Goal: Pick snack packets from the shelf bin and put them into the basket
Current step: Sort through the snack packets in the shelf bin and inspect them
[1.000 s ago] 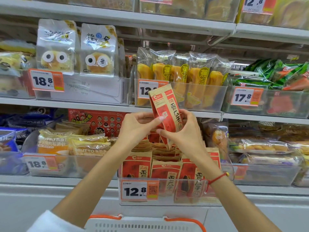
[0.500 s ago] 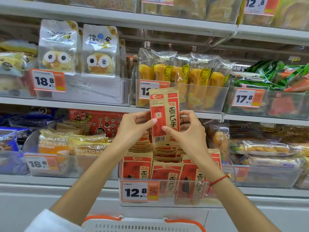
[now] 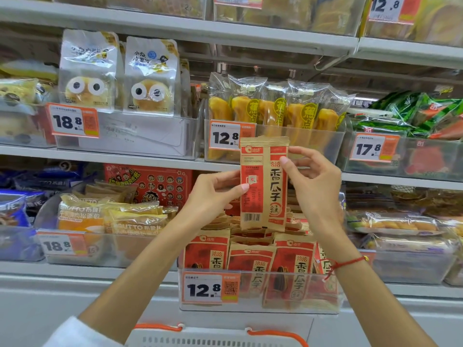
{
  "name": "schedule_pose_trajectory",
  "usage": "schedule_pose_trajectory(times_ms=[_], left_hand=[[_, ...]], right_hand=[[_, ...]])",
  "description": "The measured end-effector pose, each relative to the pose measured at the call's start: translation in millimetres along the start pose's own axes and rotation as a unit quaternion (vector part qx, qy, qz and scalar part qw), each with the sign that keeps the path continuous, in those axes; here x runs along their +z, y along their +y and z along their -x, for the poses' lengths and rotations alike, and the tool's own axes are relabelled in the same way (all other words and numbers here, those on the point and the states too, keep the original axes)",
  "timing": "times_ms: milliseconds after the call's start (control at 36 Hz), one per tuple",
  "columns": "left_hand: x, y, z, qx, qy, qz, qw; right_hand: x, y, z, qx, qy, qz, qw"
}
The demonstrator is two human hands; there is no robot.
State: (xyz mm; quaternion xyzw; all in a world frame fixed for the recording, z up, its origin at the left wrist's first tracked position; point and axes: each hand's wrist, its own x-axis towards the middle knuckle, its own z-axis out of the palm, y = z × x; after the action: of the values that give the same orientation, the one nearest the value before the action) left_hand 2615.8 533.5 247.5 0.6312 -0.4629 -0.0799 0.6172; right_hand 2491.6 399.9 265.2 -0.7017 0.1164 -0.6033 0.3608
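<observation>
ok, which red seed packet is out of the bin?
The upright packet held by both hands, barcode side showing; the others sit in the bin.

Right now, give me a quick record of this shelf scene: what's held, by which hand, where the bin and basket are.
held item: red and tan snack packet, upright, back side showing
left hand: pinches packet's left edge
right hand: pinches packet's right edge
source bin: clear, directly below packet, more packets standing inside
bin price tag: 12.8
basket: white, orange handles, bottom edge of view
packet in basket: not yet
</observation>
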Motion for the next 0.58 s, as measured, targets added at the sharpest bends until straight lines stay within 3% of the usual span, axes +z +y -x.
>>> schedule_pose_trajectory(times_ms=[306, 500, 583], left_hand=[[-0.4, -2.6, -0.9, 0.007, -0.064, -0.004, 0.998], [-4.7, 0.1, -2.9, -0.006, 0.057, 0.117, 0.991], [-5.8, 2.3, -3.0, -0.013, 0.087, 0.151, 0.985]], right_hand=[[0.3, 1.5, 1.6, 0.022, 0.009, -0.044, 0.999], [7.5, 8.1, 3.4, 0.037, -0.144, 0.024, 0.989], [10.4, 9.9, 5.8, 0.030, -0.142, 0.020, 0.989]])
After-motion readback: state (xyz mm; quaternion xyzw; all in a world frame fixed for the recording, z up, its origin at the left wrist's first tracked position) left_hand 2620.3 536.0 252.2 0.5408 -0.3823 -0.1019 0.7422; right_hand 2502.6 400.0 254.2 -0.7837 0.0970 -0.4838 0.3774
